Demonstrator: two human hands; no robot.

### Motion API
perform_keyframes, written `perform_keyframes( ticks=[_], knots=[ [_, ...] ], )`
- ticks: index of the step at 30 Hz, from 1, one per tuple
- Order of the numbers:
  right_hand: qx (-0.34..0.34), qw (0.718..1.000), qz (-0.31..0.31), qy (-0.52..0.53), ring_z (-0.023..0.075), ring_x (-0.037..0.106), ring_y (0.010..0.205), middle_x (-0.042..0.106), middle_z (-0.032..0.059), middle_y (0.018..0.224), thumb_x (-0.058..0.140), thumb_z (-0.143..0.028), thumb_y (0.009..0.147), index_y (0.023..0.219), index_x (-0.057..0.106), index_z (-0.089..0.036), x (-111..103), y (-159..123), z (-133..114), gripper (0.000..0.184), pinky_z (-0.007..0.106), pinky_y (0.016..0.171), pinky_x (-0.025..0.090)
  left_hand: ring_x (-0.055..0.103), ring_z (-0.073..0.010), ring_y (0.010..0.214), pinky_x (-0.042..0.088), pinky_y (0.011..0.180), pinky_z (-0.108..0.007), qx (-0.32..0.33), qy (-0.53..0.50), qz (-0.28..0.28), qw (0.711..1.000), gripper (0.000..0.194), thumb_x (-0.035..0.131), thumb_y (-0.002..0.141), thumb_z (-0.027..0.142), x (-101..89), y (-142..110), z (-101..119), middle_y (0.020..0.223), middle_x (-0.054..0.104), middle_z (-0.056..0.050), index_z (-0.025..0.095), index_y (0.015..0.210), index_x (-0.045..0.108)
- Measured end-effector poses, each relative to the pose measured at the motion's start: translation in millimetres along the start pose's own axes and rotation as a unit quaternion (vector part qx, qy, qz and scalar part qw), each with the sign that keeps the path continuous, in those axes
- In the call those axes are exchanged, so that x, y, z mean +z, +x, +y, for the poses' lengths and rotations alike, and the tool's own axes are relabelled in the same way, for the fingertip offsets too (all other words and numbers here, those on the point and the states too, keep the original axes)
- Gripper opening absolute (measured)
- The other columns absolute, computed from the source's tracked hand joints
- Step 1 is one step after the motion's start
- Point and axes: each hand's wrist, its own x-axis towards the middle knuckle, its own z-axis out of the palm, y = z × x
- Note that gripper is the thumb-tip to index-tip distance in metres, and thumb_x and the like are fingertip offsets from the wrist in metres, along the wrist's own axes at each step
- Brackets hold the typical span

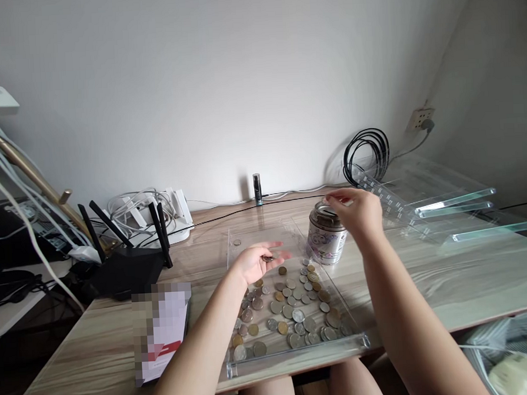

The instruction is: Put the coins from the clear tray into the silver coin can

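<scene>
A clear acrylic tray [298, 356] lies on the wooden desk [470, 269] in front of me, with several silver and brass coins [291, 314] scattered in it. My left hand [258, 261] hovers palm up over the tray's far part, fingers spread, with a small coin resting on the palm. My right hand [355, 211] is over the top of a round money tin [326, 234] that stands at the tray's right far corner. Its fingertips are pinched together at the tin's lid slot; what they hold is too small to see.
A black router [126, 269] with antennas and a white power strip [158, 218] with cables sit at the left. A blurred booklet [162, 332] lies near the front edge. Clear acrylic shelves [445, 205] and a coiled black cable [367, 154] stand at the right.
</scene>
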Motion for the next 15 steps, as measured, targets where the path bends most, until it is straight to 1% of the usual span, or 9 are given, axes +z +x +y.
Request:
perform_keyframes(
  ticks=[3, 6, 7, 9, 11, 12, 13, 14, 15],
  knots=[
    [0.064, 0.996, -0.066, 0.015, 0.0175, 0.055, 0.062, 0.064, 0.0033, 0.065, 0.055, -0.032, 0.065, 0.072, 0.068, -0.019, -1, 12, 22, 0.019, 0.028, 0.057, 0.038, 0.063, -0.02, 0.086, 0.051, 0.07, -0.022, 0.003, 0.013, -0.012, 1.0, 0.029, 0.039, 0.074, -0.006, 0.4, -1, 0, 0.091, 0.064, -0.02, 0.002, 0.096, 0.057],
    [0.057, 0.993, -0.097, -0.026, 0.0199, 0.056, 0.065, 0.065, 0.0039, 0.064, 0.056, -0.032, 0.064, 0.07, 0.069, -0.02, 3, 12, 26, 0.019, 0.031, 0.062, 0.038, 0.063, -0.0198, 0.084, 0.052, 0.064, -0.02, 0.017, 0.019, 0.002, 1.0, 0.026, 0.041, 0.075, -0.005, -0.5, 1, -1, 0.095, 0.063, -0.019, 0.004, 0.094, 0.057],
    [0.042, 0.994, -0.092, -0.05, 0.0214, 0.056, 0.069, 0.065, 0.0044, 0.066, 0.055, -0.033, 0.064, 0.07, 0.069, -0.02, 4, 11, 23, 0.019, 0.034, 0.066, 0.038, 0.063, -0.0195, 0.083, 0.052, 0.063, -0.019, 0.022, 0.018, 0.01, 1.0, 0.025, 0.042, 0.076, -0.004, -1.0, 2, -1, 0.096, 0.063, -0.019, 0.004, 0.092, 0.057],
    [-0.004, 0.995, -0.048, -0.086, 0.0243, 0.055, 0.078, 0.066, 0.0058, 0.074, 0.053, -0.034, 0.068, 0.074, 0.069, -0.021, 4, 6, 14, 0.022, 0.038, 0.073, 0.037, 0.064, -0.0187, 0.082, 0.052, 0.061, -0.019, 0.03, 0.01, 0.022, 0.999, 0.022, 0.044, 0.077, -0.002, -1.7, 3, -2, 0.095, 0.063, -0.018, 0.005, 0.091, 0.058],
    [-0.06, 0.995, 0.012, -0.073, 0.0241, 0.053, 0.085, 0.065, 0.0071, 0.084, 0.048, -0.032, 0.073, 0.081, 0.068, -0.019, 3, 0, 1, 0.025, 0.038, 0.077, 0.036, 0.064, -0.0173, 0.081, 0.051, 0.061, -0.018, 0.04, 0.002, 0.033, 0.999, 0.02, 0.046, 0.077, -0.001, -2.1, 3, -2, 0.093, 0.064, -0.016, 0.006, 0.091, 0.059],
    [-0.087, 0.995, 0.023, -0.049, 0.0223, 0.053, 0.085, 0.065, 0.0071, 0.087, 0.046, -0.031, 0.075, 0.084, 0.067, -0.018, 3, -4, -6, 0.026, 0.035, 0.076, 0.037, 0.064, -0.0168, 0.08, 0.051, 0.06, -0.018, 0.045, -0.001, 0.038, 0.998, 0.02, 0.047, 0.076, 0.0, -2.1, 3, -1, 0.091, 0.065, -0.015, 0.007, 0.09, 0.059],
    [-0.113, 0.993, 0.007, -0.019, 0.0198, 0.053, 0.082, 0.064, 0.0067, 0.088, 0.044, -0.03, 0.076, 0.085, 0.066, -0.018, 4, -9, -13, 0.027, 0.031, 0.074, 0.038, 0.064, -0.0165, 0.079, 0.05, 0.059, -0.017, 0.049, -0.004, 0.043, 0.998, 0.02, 0.048, 0.076, 0.0, -2.1, 4, -1, 0.09, 0.065, -0.014, 0.007, 0.091, 0.059],
    [-0.139, 0.989, -0.041, 0.009, 0.0173, 0.054, 0.077, 0.064, 0.0058, 0.086, 0.044, -0.03, 0.077, 0.085, 0.066, -0.019, 6, -14, -20, 0.026, 0.028, 0.069, 0.04, 0.064, -0.0163, 0.079, 0.05, 0.058, -0.017, 0.054, -0.007, 0.045, 0.997, 0.021, 0.048, 0.076, 0.0, -2.0, 4, -1, 0.088, 0.065, -0.014, 0.007, 0.093, 0.059],
    [-0.164, 0.98, -0.11, 0.031, 0.015, 0.054, 0.071, 0.064, 0.0045, 0.084, 0.045, -0.03, 0.077, 0.085, 0.066, -0.02, 10, -20, -27, 0.025, 0.025, 0.064, 0.04, 0.064, -0.0162, 0.078, 0.05, 0.058, -0.017, 0.058, -0.012, 0.045, 0.997, 0.024, 0.048, 0.076, 0.0, -2.0, 4, -1, 0.088, 0.066, -0.013, 0.008, 0.096, 0.059]
  ],
)
